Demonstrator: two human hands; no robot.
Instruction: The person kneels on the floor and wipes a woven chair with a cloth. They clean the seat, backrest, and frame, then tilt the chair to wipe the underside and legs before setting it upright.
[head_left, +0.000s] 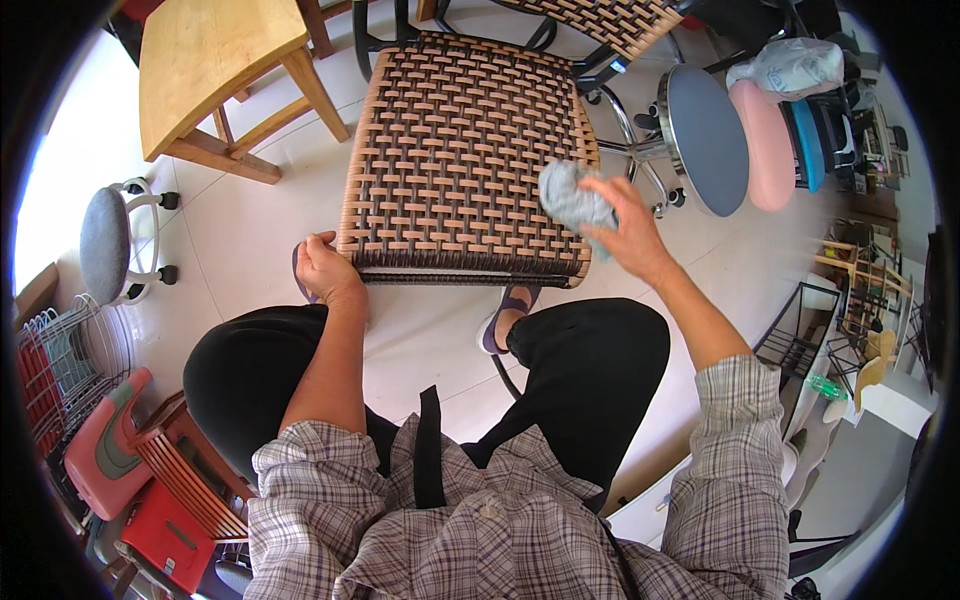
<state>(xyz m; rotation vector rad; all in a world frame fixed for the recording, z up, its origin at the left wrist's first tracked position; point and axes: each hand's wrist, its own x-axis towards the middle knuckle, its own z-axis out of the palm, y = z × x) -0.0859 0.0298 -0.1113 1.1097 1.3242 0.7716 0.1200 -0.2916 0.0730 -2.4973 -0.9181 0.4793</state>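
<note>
A woven rattan-style chair seat (465, 150), in tan and dark brown strands, faces up in front of me between my knees. My left hand (326, 266) grips its front left corner, with the fingers curled at the edge. A crumpled light grey cloth (566, 195) is held in my right hand (630, 232), over the right edge of the seat near the front corner. The right hand is slightly blurred; whether the cloth presses on the weave cannot be told.
A wooden chair (217, 60) stands at the upper left, above a grey wheeled stool (105, 246). Another woven chair (607, 19) lies beyond the seat. A round grey stool seat (705, 139) and a pink cushion (761, 146) are at the right. Red folding-type seat (169, 536), lower left.
</note>
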